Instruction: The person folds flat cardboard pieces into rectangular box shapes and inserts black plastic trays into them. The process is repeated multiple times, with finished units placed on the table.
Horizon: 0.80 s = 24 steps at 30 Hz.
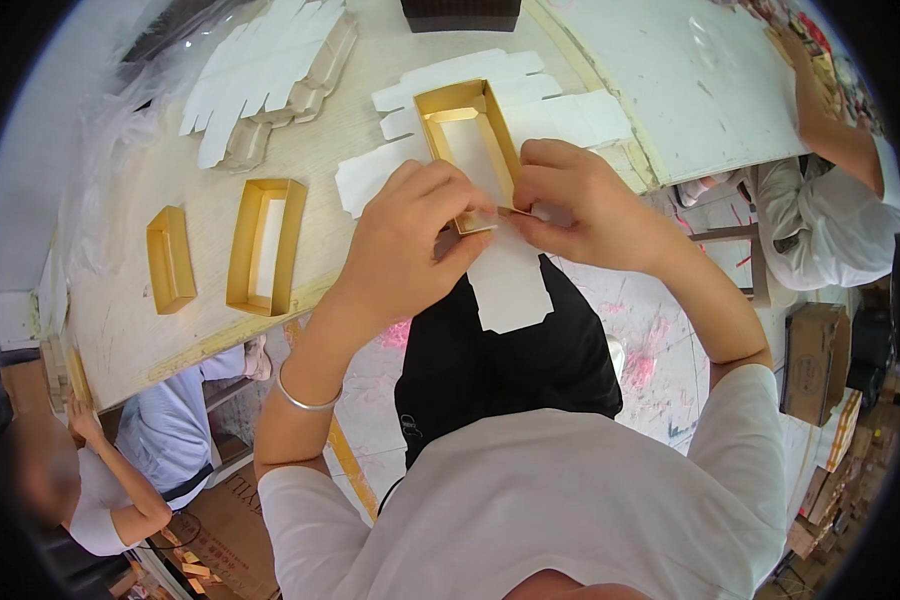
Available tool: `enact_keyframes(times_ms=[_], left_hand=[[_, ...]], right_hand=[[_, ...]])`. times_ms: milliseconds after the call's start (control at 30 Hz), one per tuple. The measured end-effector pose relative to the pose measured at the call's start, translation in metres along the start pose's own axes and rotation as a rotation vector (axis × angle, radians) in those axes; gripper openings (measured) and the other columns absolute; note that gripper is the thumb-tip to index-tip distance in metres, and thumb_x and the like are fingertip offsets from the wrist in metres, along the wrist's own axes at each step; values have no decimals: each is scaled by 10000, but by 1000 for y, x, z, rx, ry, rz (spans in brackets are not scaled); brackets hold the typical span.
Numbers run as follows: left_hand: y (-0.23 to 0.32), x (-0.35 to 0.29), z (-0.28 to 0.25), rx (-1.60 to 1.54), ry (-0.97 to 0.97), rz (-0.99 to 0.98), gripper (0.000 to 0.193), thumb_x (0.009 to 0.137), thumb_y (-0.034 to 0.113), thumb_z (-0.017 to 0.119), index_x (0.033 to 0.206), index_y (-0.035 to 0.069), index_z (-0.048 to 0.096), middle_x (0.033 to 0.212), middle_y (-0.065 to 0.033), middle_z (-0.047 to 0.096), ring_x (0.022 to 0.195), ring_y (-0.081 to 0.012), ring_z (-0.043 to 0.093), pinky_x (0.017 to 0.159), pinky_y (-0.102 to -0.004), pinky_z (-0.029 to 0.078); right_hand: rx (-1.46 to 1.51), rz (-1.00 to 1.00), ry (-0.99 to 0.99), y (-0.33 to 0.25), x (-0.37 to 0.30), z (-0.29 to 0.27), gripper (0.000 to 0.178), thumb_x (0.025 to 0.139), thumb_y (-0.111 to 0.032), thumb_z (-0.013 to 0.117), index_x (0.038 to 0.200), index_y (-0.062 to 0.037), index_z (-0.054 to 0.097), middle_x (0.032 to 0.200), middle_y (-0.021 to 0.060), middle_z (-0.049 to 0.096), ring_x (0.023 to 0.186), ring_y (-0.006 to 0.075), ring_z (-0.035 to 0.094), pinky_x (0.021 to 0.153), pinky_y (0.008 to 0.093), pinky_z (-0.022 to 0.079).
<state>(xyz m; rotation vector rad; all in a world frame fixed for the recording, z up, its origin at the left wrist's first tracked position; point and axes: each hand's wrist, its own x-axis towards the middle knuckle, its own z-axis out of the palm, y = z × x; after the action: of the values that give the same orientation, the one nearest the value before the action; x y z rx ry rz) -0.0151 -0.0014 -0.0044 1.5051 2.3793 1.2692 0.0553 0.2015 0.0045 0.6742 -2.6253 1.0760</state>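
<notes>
In front of me, at the table's near edge, a gold-walled cardboard box (499,125) stands part-folded, with a white inside. Its near end has a long white flap (510,290) that hangs over the edge above my lap. My left hand (400,240) pinches the box's near left corner. With fingers bent and closed, my right hand (590,212) grips the near right corner, close to the left fingertips. Flat white card blanks (580,118) lie beneath the box. To the left stand a larger gold box (295,240) and a smaller, narrower gold box (158,268), both open-topped.
A stack of white card blanks (260,65) lies at the far left, beside clear plastic wrap (95,160). A dark box (460,17) stands at the far edge of view. People sit at left and right; a brown carton (816,360) is at the right.
</notes>
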Motion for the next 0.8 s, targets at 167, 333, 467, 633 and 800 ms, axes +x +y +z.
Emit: enact_keyframes(times_ms=[167, 333, 467, 633, 800], left_hand=[[7, 4, 5, 3, 34, -19, 111, 716, 85, 720, 787, 79, 635, 800, -30, 538, 758, -220, 524, 642, -321, 442], [2, -5, 10, -92, 67, -73, 101, 718, 77, 714, 803, 80, 659, 780, -34, 520, 741, -214, 526, 638, -323, 441], [5, -2, 4, -39, -5, -52, 138, 741, 39, 704, 867, 34, 647, 821, -53, 507, 747, -187, 554, 648, -289, 471], [3, -1, 1, 16, -22, 55, 265, 831, 178, 665, 1057, 69, 581, 883, -70, 528, 823, -241, 537, 711, -336, 452], [-3, -4, -10, -355, -70, -32, 361, 890, 220, 620, 1172, 36, 489, 1021, -128, 559, 832, -221, 555, 749, -320, 464]], right_hand=[[19, 114, -62, -6, -5, -1, 232, 720, 3, 682, 926, -34, 582, 853, 109, 548, 790, 291, 571, 659, 347, 458], [-148, -3, -86, -19, -20, -12, 597, 660, 10, 699, 1229, -86, 545, 1169, 137, 525, 982, 301, 560, 777, 360, 464], [-303, -113, -123, -29, -34, -11, 747, 590, 9, 710, 1308, -83, 526, 1364, 150, 447, 1077, 312, 529, 848, 390, 456], [-91, -239, 71, -11, -32, 8, 555, 625, 7, 712, 1165, -26, 587, 1136, 119, 591, 958, 303, 569, 780, 383, 459], [406, 324, 243, -11, 1, 16, 259, 843, -60, 687, 1072, -58, 567, 677, 23, 472, 563, 70, 390, 537, 227, 363]])
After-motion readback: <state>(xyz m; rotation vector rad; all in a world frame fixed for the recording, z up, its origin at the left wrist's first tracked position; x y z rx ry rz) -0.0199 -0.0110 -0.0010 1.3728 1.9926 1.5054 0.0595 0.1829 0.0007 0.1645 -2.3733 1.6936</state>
